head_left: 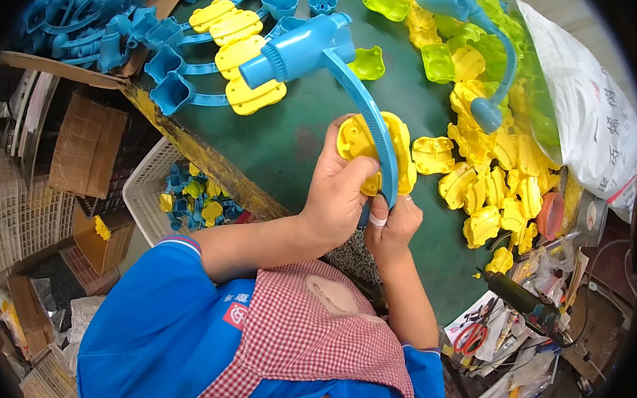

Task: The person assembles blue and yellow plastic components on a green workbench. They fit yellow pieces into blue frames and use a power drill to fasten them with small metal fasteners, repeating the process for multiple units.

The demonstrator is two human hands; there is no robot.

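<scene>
My left hand (337, 189) is closed on a yellow plastic shell (353, 137), its thumb lying across the front. A blue plastic part (368, 109) with a curved arm and a thick ribbed tube at its upper end runs past the shell's right side. Yellow plastic also shows just right of that arm; whether it is a second shell I cannot tell. Around the arm's lower end my right hand (393, 229) is closed, with a white band on the thumb. The grip of its fingers is partly hidden.
Loose yellow shells (485, 198) and lime-green shells (438, 62) cover the green table's right side, beside a white sack (594, 106). Finished-looking blue-and-yellow pieces (255, 97) line the left. A box of blue parts (88, 28), a white basket (144, 188) and a dark power screwdriver (520, 293) surround me.
</scene>
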